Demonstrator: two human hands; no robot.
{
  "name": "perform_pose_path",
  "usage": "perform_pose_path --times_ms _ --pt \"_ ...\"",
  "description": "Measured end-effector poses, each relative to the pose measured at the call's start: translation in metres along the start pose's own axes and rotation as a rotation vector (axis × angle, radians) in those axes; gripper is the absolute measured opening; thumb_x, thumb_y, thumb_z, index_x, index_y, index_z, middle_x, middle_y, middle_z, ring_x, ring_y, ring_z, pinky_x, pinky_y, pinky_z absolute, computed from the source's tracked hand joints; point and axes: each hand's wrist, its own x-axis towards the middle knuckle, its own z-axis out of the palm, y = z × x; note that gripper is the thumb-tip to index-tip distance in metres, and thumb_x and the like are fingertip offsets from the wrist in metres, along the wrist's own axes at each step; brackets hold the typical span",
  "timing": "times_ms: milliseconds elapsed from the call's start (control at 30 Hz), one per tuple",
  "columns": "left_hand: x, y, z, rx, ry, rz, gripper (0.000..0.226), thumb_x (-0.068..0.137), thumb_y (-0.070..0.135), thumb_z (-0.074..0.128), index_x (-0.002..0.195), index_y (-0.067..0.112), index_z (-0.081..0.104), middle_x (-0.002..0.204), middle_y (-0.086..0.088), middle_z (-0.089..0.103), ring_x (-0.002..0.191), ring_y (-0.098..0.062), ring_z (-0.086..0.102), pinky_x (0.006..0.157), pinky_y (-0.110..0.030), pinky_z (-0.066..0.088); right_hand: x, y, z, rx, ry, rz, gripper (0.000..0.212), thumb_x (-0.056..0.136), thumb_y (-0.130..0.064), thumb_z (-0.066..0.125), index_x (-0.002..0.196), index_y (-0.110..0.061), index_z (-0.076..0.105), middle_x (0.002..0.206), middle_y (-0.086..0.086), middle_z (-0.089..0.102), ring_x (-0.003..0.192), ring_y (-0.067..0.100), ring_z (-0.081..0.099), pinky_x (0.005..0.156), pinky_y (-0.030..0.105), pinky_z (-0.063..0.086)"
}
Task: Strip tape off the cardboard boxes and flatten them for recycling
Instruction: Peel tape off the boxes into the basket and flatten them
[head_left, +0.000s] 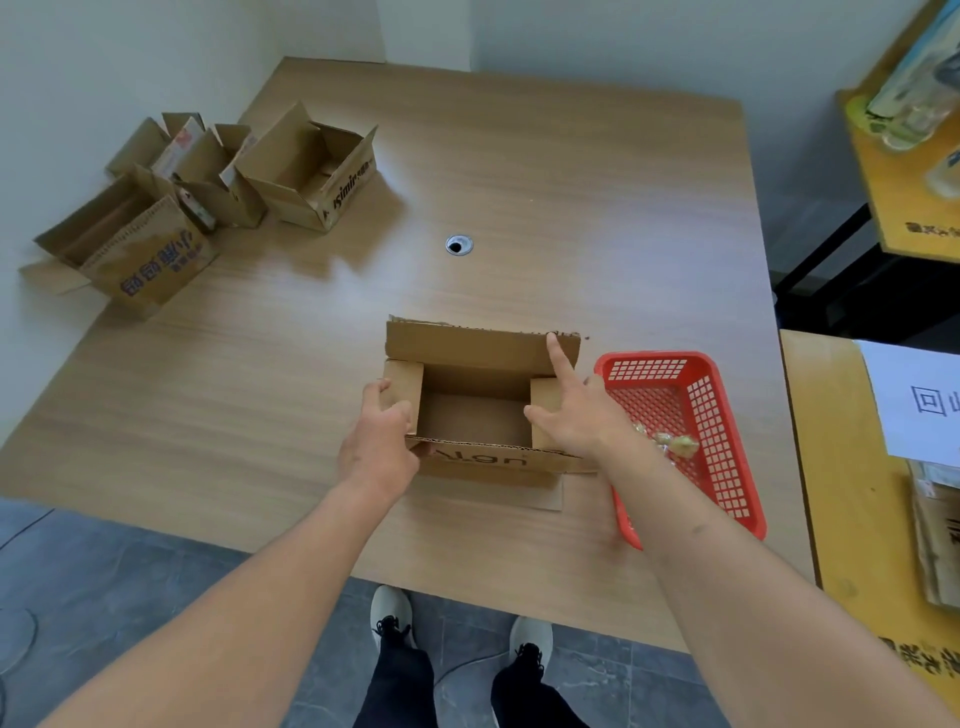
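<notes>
Head view: an open cardboard box (475, 410) sits on the wooden table (571, 208) near its front edge, just left of a red basket (691, 415). Left hand (376, 441) grips the box's left flap; right hand (576, 410), fingers spread, touches the far flap.

I saw a pale wood-grain table (519, 208) filling the middle of the frame, with a round metal cable port (459, 244) near its centre. White walls (130, 57) met in a corner at the top. Grey floor tiles (130, 561) ran along the bottom, and yellow shelving (893, 208) stood at the right edge.
</notes>
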Motion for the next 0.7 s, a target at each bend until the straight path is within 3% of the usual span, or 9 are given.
perform_pose_path --times_ms 67,167,267,367,433,467,533,600,700 --pt "0.001 0.001 -0.003 0.020 -0.006 0.011 0.046 0.076 0.015 0.086 0.077 0.025 0.041 0.157 0.006 0.022 0.092 -0.026 0.064 0.058 -0.028 0.043 0.009 -0.006 0.002 -0.099 0.016 0.044 0.100 0.092 -0.064 0.059 0.149 -0.062 -0.023 0.148 0.021 0.036 0.111 0.039 0.060 0.091 0.049 0.055" --pt "0.001 0.002 -0.007 0.061 -0.004 0.040 0.046 0.078 0.030 0.086 0.097 0.026 0.044 0.156 -0.001 0.019 0.094 -0.033 0.064 0.067 -0.036 0.054 0.017 -0.011 0.007 -0.175 0.063 0.093 0.110 0.086 -0.068 0.066 0.152 -0.057 -0.021 0.140 0.019 0.042 0.108 0.038 0.062 0.081 0.045 0.054" --pt "-0.001 0.008 -0.012 0.150 -0.056 0.088 0.063 0.084 0.040 0.081 0.136 0.049 0.046 0.162 0.001 0.005 0.103 -0.032 0.061 0.079 -0.039 0.056 0.021 -0.013 0.008 -0.210 0.073 0.123 0.111 0.086 -0.058 0.071 0.154 -0.056 -0.017 0.133 0.017 0.045 0.104 0.036 0.063 0.075 0.042 0.052" --pt "-0.001 0.012 -0.015 0.212 -0.103 0.058 0.063 0.087 0.044 0.077 0.141 0.056 0.047 0.166 0.005 -0.010 0.113 -0.030 0.058 0.092 -0.040 0.053 0.021 -0.016 0.007 -0.234 0.068 0.147 0.110 0.086 -0.051 0.072 0.155 -0.054 -0.014 0.131 0.017 0.046 0.103 0.036 0.063 0.074 0.041 0.052" --pt "0.003 0.014 -0.015 0.291 -0.122 0.053 0.049 0.088 0.049 0.074 0.134 0.054 0.056 0.168 0.000 -0.012 0.134 -0.038 0.046 0.113 -0.050 0.037 0.020 -0.017 0.006 -0.243 0.069 0.160 0.115 0.083 -0.058 0.075 0.155 -0.055 -0.014 0.130 0.016 0.047 0.103 0.035 0.064 0.070 0.040 0.049" --pt "0.004 0.015 -0.015 0.371 -0.134 0.066 0.044 0.090 0.050 0.071 0.132 0.054 0.058 0.169 -0.003 -0.012 0.146 -0.043 0.029 0.121 -0.057 0.021 0.019 -0.017 0.006 -0.247 0.068 0.165 0.116 0.082 -0.060 0.076 0.154 -0.055 -0.015 0.129 0.016 0.048 0.103 0.035 0.063 0.069 0.039 0.048" --pt "0.005 0.015 -0.016 0.521 -0.144 0.119 0.040 0.093 0.048 0.068 0.131 0.054 0.058 0.169 -0.007 -0.012 0.152 -0.048 0.008 0.121 -0.066 0.000 0.019 -0.016 0.006 -0.231 0.067 0.165 0.113 0.084 -0.057 0.074 0.154 -0.055 -0.015 0.129 0.017 0.047 0.097 0.034 0.061 0.071 0.040 0.048" --pt "0.004 0.013 -0.020 0.605 -0.156 0.175 0.044 0.096 0.036 0.066 0.135 0.053 0.056 0.169 -0.011 -0.008 0.147 -0.046 0.027 0.120 -0.068 -0.001 0.018 -0.014 0.005 -0.200 0.075 0.163 0.108 0.084 -0.056 0.068 0.154 -0.055 -0.014 0.131 0.017 0.046 0.093 0.035 0.056 0.073 0.041 0.049" --pt "-0.005 0.010 -0.027 0.617 -0.234 0.184 0.070 0.097 0.010 0.062 0.150 0.049 0.039 0.166 -0.023 -0.012 0.131 -0.041 0.051 0.123 -0.061 0.016 0.014 -0.008 0.004 -0.151 0.084 0.161 0.102 0.084 -0.060 0.061 0.153 -0.057 -0.014 0.138 0.019 0.043 0.106 0.041 0.059 0.084 0.047 0.053"
